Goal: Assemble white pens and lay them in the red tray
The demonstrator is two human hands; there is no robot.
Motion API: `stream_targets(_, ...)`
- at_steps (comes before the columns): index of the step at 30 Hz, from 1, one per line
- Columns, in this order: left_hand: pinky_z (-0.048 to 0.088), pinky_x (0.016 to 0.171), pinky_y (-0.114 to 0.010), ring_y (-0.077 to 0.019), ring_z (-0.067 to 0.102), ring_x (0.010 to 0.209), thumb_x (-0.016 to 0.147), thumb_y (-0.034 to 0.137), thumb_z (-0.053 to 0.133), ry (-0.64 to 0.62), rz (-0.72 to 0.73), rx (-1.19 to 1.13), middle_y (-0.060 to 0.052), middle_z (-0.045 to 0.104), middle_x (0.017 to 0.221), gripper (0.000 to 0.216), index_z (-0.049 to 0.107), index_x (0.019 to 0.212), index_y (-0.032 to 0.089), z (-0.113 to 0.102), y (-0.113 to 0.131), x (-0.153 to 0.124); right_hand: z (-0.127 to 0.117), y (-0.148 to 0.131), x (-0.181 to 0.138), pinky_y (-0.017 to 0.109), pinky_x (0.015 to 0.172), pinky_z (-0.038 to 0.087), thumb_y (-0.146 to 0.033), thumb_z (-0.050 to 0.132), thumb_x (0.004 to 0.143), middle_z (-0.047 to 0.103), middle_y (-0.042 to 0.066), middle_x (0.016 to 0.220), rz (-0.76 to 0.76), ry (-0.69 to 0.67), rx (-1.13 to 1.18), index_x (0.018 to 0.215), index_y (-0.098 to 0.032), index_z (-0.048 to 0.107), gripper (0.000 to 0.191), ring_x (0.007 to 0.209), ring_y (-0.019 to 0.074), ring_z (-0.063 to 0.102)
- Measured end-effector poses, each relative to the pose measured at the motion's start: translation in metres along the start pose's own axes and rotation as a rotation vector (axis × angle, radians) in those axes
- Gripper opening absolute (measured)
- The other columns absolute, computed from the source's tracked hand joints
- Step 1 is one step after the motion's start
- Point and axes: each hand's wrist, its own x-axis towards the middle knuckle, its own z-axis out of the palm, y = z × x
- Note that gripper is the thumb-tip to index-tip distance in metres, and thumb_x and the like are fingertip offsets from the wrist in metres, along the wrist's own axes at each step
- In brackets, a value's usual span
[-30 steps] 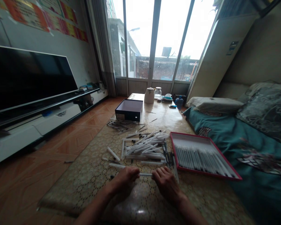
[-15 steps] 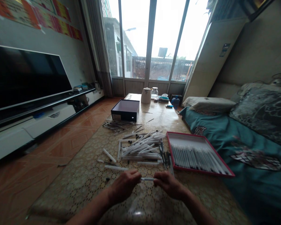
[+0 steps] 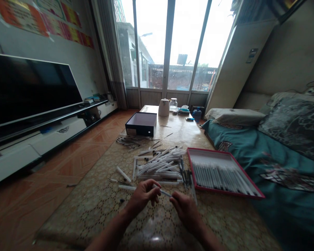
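Observation:
Between my hands, over the near part of the table, is a slim pale pen [image 3: 165, 192], slanting down to the right. My left hand [image 3: 146, 194] pinches its upper left end between thumb and forefinger, the other fingers loosely curled. My right hand [image 3: 184, 207] is closed around its lower right end; the fingers hide that tip. Just beyond lies a heap of white pen barrels [image 3: 162, 164], with dark pen parts [image 3: 186, 176] at its right side. A shallow red-rimmed box lid [image 3: 226, 192] to the right holds a row of pens [image 3: 219, 176]. A small black cap [image 3: 121, 200] lies left of my left hand.
A dark open box [image 3: 140, 130] stands farther back on the patterned table [image 3: 94, 212], with thin refills [image 3: 127, 140] before it. A beige kettle [image 3: 163, 107], a glass jar [image 3: 173, 104] and a tissue pack [image 3: 183, 110] stand at the far end. A sofa [image 3: 240, 146] borders the right side.
The pen has gone from nearly level to slanting, its left end higher. My left hand has risen slightly and its fingers have loosened into a pinch; my right hand still grips the other end.

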Motion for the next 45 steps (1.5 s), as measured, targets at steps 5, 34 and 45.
stream_targets(5,0.031,0.036,-0.018,-0.0051,0.043,0.035,0.076,0.051,0.055,0.121,-0.033,-0.157,0.002,0.055,0.05,0.039,0.055,0.067,0.013,0.008,-0.02,-0.003,0.008,-0.003,-0.002,0.025,0.062,0.031,-0.031,0.035,0.094,0.057,0.001,0.07,-0.125,0.137,-0.273,0.073,-0.02,0.051,0.028,0.066,0.0153,0.052)
stream_targets(34,0.012,0.031,-0.019,-0.0028,0.024,0.027,0.072,0.06,0.052,0.09,-0.179,-0.133,0.008,0.041,0.036,0.045,0.051,0.06,0.016,0.005,-0.026,-0.011,-0.007,-0.01,0.004,0.029,0.069,0.028,-0.021,0.043,0.091,0.057,0.001,0.071,-0.337,0.121,-0.455,0.079,-0.02,0.054,0.016,0.068,0.0154,0.048)
stream_targets(45,0.019,0.034,-0.018,-0.0032,0.029,0.031,0.077,0.054,0.052,-0.022,-0.072,0.023,0.006,0.046,0.042,0.04,0.051,0.064,0.016,-0.005,-0.016,-0.012,-0.013,-0.015,0.01,0.019,0.047,0.03,-0.042,0.032,0.091,0.047,-0.003,0.053,0.143,-0.379,0.351,0.071,-0.014,0.062,0.046,0.049,0.0086,0.043)
